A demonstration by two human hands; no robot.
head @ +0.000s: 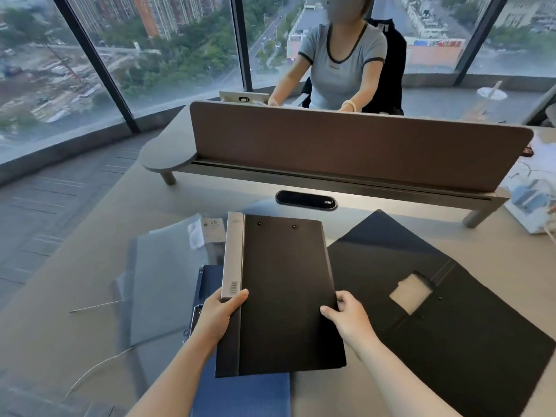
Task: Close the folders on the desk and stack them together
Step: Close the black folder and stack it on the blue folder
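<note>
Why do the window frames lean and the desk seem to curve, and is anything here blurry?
Head view: the wide-angle lens bends straight lines, so the window frames splay outward and the desk bows. Soft daylight gives weak shadows. The clear folder carries a pale sheen. The black folder, held in the left hand and right hand, looks sharp; the seated person's face is blurred.

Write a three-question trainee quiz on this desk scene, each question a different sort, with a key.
1. True or false: both hands grip the closed black folder.
2. Multiple choice: which folder lies open to the right? A) the blue folder B) the dark open folder C) the clear plastic folder
3. Fill in: the black folder is held above the ____ folder.

Key:
1. True: the left hand holds the spine edge, the right hand the opposite edge.
2. B
3. blue
</note>
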